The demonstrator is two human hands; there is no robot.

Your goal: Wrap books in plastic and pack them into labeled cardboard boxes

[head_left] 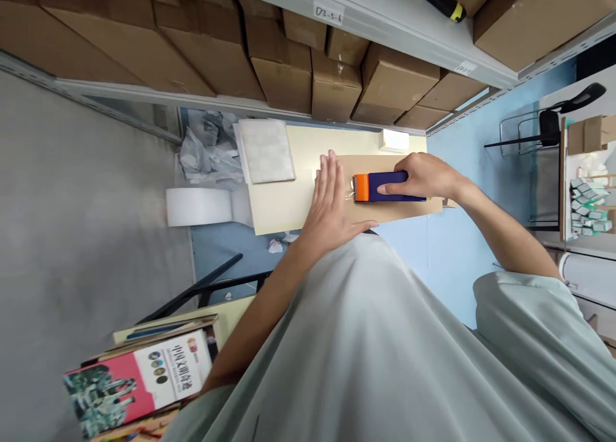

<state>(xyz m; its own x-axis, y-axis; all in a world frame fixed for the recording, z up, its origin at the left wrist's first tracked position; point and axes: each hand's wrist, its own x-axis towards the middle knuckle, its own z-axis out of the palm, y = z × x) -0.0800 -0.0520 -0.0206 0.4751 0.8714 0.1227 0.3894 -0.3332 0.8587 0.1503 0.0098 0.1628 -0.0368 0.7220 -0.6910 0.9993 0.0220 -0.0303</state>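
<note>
My right hand (421,176) grips a dark blue and orange tape dispenser (389,187) from its right side. The dispenser's toothed orange end points left and sits over a flat brown cardboard piece (404,213); whether this is a sheet or a box top I cannot tell. A shiny strip of clear tape (350,190) shows just left of the teeth. Against the left end of the cardboard rests my left hand (330,204), fingers stretched out together and thumb held apart. Underneath is a pale yellow table (274,210).
Brown boxes (283,76) fill the shelf beyond the table. White padded sheets (267,150) and a small white box (393,140) lie on the tabletop. To the left are a white roll (198,206) and crumpled plastic (206,150). Books (144,378) are stacked at lower left.
</note>
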